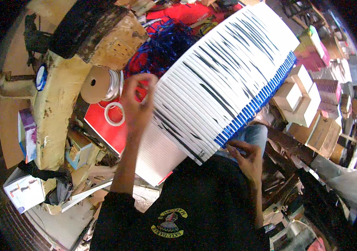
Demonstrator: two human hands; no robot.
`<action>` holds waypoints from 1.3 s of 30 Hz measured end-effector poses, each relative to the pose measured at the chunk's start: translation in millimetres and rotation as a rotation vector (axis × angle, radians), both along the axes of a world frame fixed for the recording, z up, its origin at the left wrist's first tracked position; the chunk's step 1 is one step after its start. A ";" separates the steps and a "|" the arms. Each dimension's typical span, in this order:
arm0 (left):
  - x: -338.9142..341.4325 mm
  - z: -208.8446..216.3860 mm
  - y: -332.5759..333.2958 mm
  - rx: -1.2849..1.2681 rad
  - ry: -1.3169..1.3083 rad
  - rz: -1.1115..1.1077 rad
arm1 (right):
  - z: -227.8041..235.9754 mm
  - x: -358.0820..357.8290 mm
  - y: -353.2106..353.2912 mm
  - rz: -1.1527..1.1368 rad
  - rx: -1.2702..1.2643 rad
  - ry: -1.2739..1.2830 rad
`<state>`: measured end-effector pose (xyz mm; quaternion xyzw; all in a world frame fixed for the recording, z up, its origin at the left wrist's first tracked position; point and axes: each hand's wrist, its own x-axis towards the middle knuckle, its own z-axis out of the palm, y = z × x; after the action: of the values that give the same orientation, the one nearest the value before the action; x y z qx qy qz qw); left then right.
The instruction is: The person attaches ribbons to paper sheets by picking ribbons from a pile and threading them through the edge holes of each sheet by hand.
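A long stack of white page blocks (pixel 224 75), with dark gaps between them and blue strips (pixel 253 100) along the right edge, lies slanting in front of me. My left hand (pixel 140 98) is at the left edge of the stack, slightly blurred. Its thumb and fingers curl into a loop; whatever they pinch is too small or hidden to make out. At the near end of the blue edge is my right hand (pixel 247 159), fingertips pinched together beside the lowest strips. Anything between those fingertips cannot be made out.
Left of the stack, a white tape ring (pixel 114 114) rests on a red sheet (pixel 107 127), beside a ribbon spool (pixel 94 85). Tangled blue strands (pixel 166 46) lie beyond. A worn wooden machine (pixel 57 113) stands left. Cardboard boxes (pixel 322 134) and white box pieces (pixel 299 96) are right.
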<state>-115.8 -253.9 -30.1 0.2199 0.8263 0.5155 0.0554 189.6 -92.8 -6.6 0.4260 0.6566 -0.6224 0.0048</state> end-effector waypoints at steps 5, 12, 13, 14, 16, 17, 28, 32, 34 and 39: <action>-80.8 -57.3 -33.3 -0.286 -0.034 -0.001 | 29.6 -4.3 1.5 -0.165 0.049 -0.106; -107.4 -95.4 -64.3 -0.430 0.292 -0.106 | 47.3 -13.3 -1.1 -0.086 0.243 -0.067; -97.7 -77.7 -62.2 -0.386 0.292 -0.112 | 52.0 -15.2 -4.1 -0.094 0.238 -0.105; -82.1 -53.3 -58.5 -0.324 0.234 -0.102 | 55.2 -16.0 -6.3 -0.103 0.245 -0.108; -59.2 -10.2 -58.8 -0.261 0.176 -0.088 | 60.4 -19.9 -13.1 -0.067 0.220 -0.053; -50.5 9.0 -64.5 -0.209 0.150 -0.041 | 63.5 -25.0 -18.1 -0.038 0.239 -0.035; -72.0 -121.0 -96.1 -0.823 0.208 -0.032 | 86.8 -67.8 -41.5 0.248 0.383 0.067; -77.9 -150.0 -113.7 -0.505 -0.070 0.008 | 83.8 -65.8 -45.2 0.246 0.319 0.064; -78.0 -139.7 -108.7 -0.409 -0.156 -0.015 | 86.3 -71.9 -47.7 0.286 0.321 0.086; -28.3 -9.4 -87.4 -0.011 0.150 -0.097 | 97.2 -86.7 -45.3 0.340 0.384 0.205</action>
<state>-144.1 -341.2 -39.5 0.2976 0.8192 0.4898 0.0193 102.9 -138.1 90.6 0.2376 0.8217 -0.5167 -0.0379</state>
